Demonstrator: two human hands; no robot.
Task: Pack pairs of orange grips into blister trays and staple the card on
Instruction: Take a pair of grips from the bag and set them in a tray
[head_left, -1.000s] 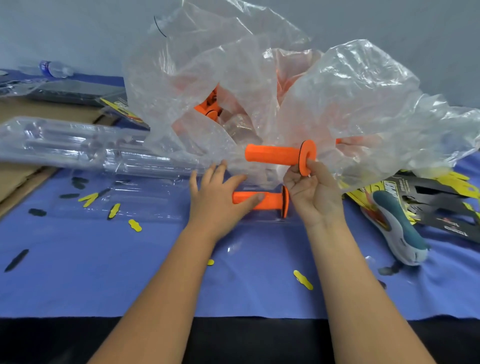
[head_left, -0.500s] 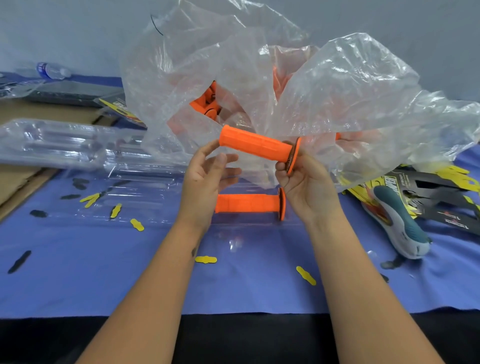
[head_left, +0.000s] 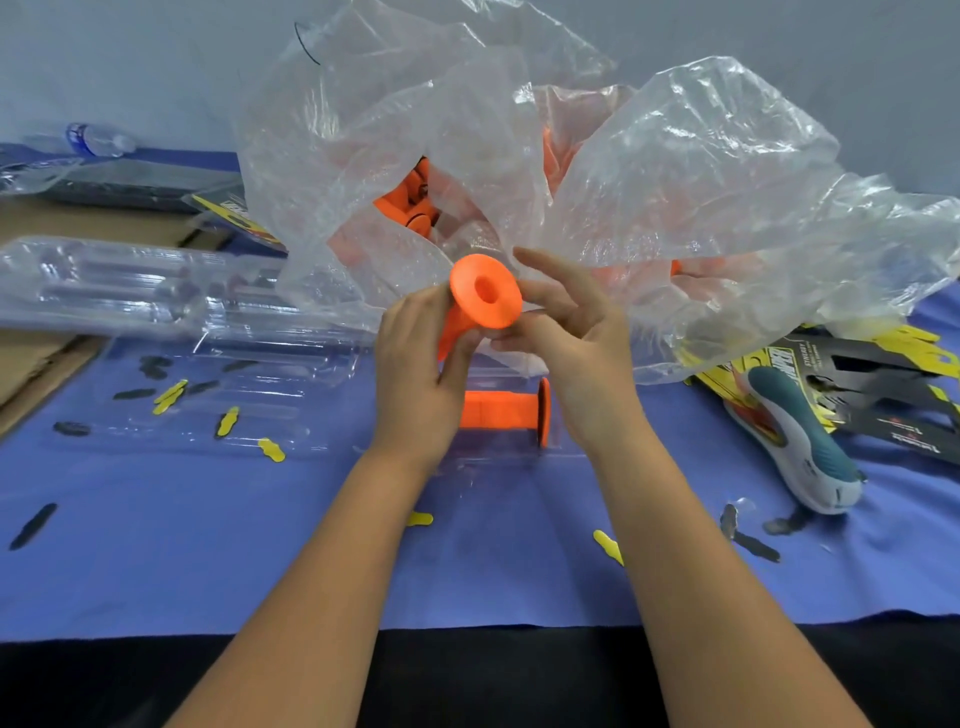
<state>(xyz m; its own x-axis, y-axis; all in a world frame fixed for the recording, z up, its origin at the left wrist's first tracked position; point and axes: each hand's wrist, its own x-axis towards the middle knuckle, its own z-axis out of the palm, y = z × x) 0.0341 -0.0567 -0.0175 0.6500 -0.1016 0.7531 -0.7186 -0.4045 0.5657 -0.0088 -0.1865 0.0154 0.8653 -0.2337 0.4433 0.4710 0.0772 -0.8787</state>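
My left hand grips an orange grip by its shaft, with the flanged end and its hole turned toward the camera. My right hand pinches the rim of that flange with thumb and a lower finger, the other fingers spread. A second orange grip lies flat in a clear blister tray on the blue cloth just below my hands. More orange grips show inside a big crumpled clear plastic bag behind.
A stack of clear blister trays lies at the left. Printed yellow-and-black cards and a teal-and-grey stapler lie at the right. Small yellow and black cut-out scraps dot the blue cloth. A water bottle lies far left.
The held grip has swung from lying crosswise to pointing its flange at the camera. My left hand has closed round its shaft, and my right fingers have shifted on the flange.
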